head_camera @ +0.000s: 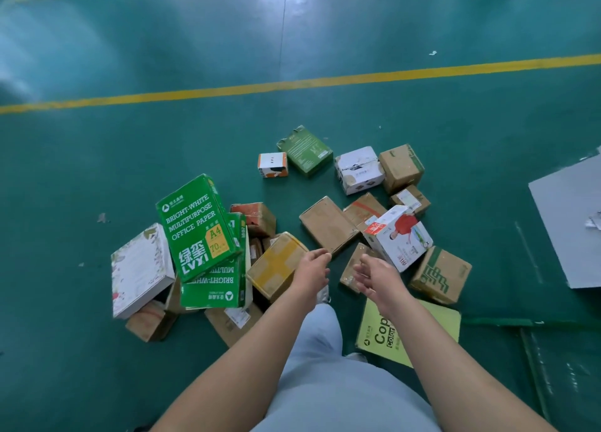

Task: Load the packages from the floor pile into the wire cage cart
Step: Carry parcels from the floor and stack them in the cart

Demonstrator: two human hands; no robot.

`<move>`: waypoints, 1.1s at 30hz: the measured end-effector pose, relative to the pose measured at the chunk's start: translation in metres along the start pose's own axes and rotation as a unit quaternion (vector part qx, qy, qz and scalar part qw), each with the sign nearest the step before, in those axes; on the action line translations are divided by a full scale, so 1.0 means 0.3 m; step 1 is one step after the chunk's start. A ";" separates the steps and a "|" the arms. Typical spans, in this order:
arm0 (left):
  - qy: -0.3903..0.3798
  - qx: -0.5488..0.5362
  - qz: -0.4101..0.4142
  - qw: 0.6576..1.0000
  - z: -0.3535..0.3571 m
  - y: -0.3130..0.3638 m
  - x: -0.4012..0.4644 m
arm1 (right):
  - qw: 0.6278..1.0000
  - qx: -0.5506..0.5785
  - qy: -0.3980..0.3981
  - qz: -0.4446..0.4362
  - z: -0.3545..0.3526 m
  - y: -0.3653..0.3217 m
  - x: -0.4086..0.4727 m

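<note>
— What were your hands doing at that moment?

— Both reached down over the pile and held nothing. My left hand [311, 270] hung above the brown box crossed with yellow tape [276, 264], fingers loose and slightly bent. My right hand [374, 274] was beside it, palm turned inward, fingers relaxed and apart — neither touched a package.

— And where were the packages?

— Scattered on the green floor [97, 171] in front of my legs. At my left, one green office-paper carton [198, 227] leaned tilted on a second one [213, 285], with a white flowered box [141, 269] just beside them. Past my fingertips lay a flat brown carton [327, 225]; to the right stood a white box with red print [398, 236] and a brown box with a green design [440, 274]. A yellow-green copy-paper pack [435, 327] lay under my right forearm. Farther off sat a dark green box [305, 149], a small orange-and-white box [272, 164] and a taped white box [357, 170].

— The cart?

— I couldn't see it. A yellow line [292, 83] crossed the floor beyond.
</note>
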State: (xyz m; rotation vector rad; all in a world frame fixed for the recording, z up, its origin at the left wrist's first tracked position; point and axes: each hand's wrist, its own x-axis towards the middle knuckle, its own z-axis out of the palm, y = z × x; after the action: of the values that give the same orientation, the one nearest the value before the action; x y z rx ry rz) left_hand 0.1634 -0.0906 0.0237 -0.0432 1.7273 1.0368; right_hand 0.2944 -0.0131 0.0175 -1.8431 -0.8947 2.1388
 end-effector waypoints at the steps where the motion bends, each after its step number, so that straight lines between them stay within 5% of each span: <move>1: -0.001 -0.006 -0.004 1.000 -0.002 0.004 0.015 | 1.000 -0.003 0.000 0.003 0.005 -0.002 0.014; 11: 0.005 -0.037 -0.076 0.996 -0.032 0.168 0.325 | 0.998 -0.032 0.023 0.045 0.148 -0.170 0.255; 20: 0.015 -0.038 -0.129 0.991 -0.169 0.429 0.699 | 0.990 -0.093 -0.026 0.106 0.521 -0.459 0.613; 33: 0.117 -0.181 -0.180 0.960 -0.434 0.379 0.826 | 0.959 -0.245 -0.085 0.114 0.869 -0.507 0.815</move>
State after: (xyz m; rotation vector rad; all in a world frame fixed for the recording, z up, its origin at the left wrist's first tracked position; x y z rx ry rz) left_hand -0.0975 0.0040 -0.0959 -0.7147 1.6337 1.0873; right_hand -0.0420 0.1478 -0.0913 -2.0902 -1.4239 2.4053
